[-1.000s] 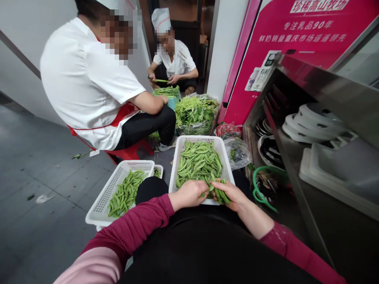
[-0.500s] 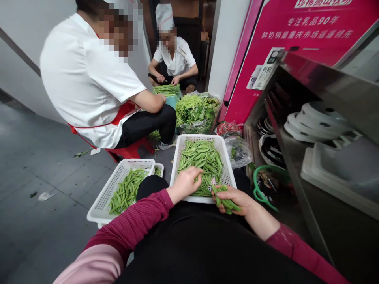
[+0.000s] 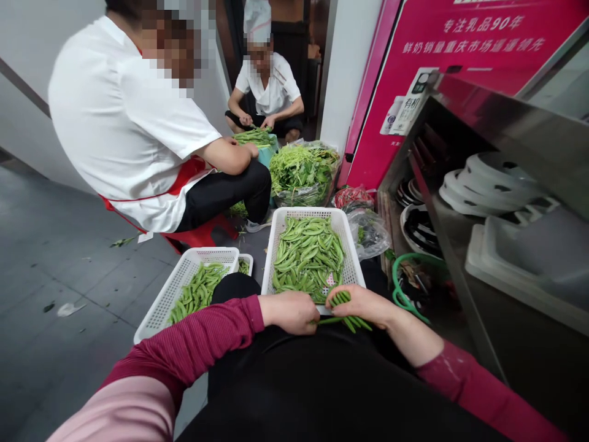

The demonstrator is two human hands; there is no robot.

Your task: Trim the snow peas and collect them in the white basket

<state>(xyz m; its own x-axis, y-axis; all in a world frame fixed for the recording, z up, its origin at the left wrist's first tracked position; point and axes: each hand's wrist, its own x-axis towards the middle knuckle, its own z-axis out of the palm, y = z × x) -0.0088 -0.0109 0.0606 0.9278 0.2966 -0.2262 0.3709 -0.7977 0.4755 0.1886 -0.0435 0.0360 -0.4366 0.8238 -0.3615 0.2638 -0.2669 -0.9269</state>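
Note:
A white perforated basket (image 3: 359,268) in front of me holds a heap of green pea pods (image 3: 307,250). At its near edge my right hand (image 3: 363,302) is closed round a bunch of pea pods (image 3: 354,321), their ends sticking out below the fingers. My left hand (image 3: 294,312) is closed beside it, with its fingertips at the end of a pod that reaches across from the right hand. Its fingers partly hide that pod end. To the left, a second white basket (image 3: 159,305) contains more pea pods (image 3: 197,290).
A co-worker (image 3: 133,116) sits on a red stool (image 3: 202,236) at left; another person (image 3: 267,86) squats behind, handling green stalks. A bag of leafy greens (image 3: 304,169) stands beyond my basket. At right are a metal shelf (image 3: 478,307) and a green-rimmed basket (image 3: 399,294).
My left hand has come down from over the pods in the basket to its near edge, close to my right hand. The right hand has turned, still holding its bunch.

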